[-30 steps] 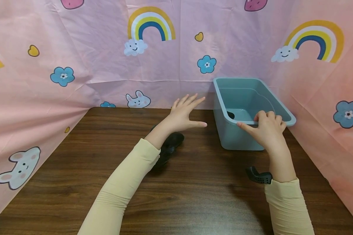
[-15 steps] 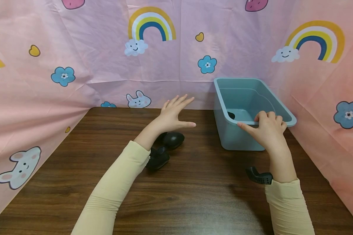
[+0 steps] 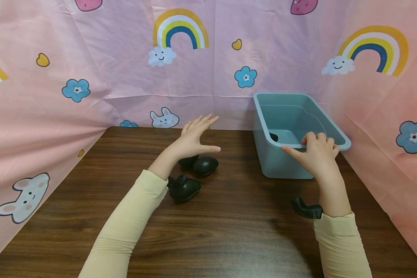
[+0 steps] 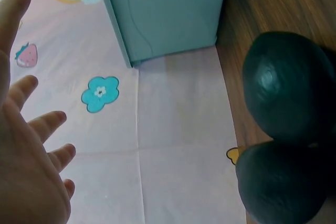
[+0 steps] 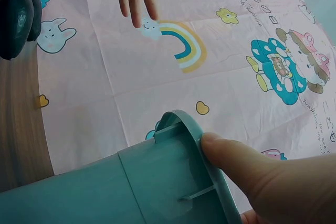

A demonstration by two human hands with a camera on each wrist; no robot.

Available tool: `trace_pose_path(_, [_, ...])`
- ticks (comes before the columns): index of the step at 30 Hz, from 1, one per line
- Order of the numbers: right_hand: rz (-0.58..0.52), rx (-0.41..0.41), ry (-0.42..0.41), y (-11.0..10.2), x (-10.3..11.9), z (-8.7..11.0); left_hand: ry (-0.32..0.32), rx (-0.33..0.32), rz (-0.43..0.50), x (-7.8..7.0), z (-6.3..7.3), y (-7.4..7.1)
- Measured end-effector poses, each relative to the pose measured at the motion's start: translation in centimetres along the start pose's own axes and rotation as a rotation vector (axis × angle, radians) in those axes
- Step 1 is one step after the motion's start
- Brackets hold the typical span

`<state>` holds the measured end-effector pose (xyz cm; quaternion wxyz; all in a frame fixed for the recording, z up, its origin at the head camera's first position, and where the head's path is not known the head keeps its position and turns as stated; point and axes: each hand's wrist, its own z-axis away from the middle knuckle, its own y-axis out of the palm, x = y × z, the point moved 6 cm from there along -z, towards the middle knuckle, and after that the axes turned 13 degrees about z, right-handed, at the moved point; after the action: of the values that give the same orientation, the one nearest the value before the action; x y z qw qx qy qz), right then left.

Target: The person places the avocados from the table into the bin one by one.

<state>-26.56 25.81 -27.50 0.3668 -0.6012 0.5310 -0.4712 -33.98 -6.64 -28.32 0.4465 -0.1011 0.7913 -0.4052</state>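
My left hand [image 3: 191,143] hovers over the table with fingers spread, holding nothing. Below and beside it lie dark green, smooth oval fruits that look like avocados: one avocado [image 3: 206,166] by the thumb, a second [image 3: 187,162] partly behind the hand, a third [image 3: 185,190] near the wrist. Two avocados [image 4: 289,87] also fill the right side of the left wrist view. My right hand [image 3: 316,156] grips the near rim of a blue-green plastic bin [image 3: 285,164], thumb outside and fingers over the edge. Inside, a dark object [image 3: 273,137] shows only in part.
The brown wooden table [image 3: 229,235] runs back to a pink printed cloth [image 3: 125,58] that hangs behind and on both sides. A black wrist-worn device [image 3: 306,208] sits at my right wrist. The bin stands at the back right, close to the cloth.
My left hand has moved left, away from the bin, uncovering more of the avocados beneath the arm. The right hand keeps its hold on the bin's rim.
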Motion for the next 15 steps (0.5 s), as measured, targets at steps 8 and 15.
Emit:
trace_pose_path(8, [-0.005, 0.0, 0.0, 0.0, 0.0, 0.0, -0.023, -0.001, 0.023, 1.3, 0.9, -0.8])
trace_pose_path(15, [-0.006, 0.004, 0.005, 0.0, 0.0, 0.1, -0.042, 0.0, 0.065, 2.4, 1.6, -1.4])
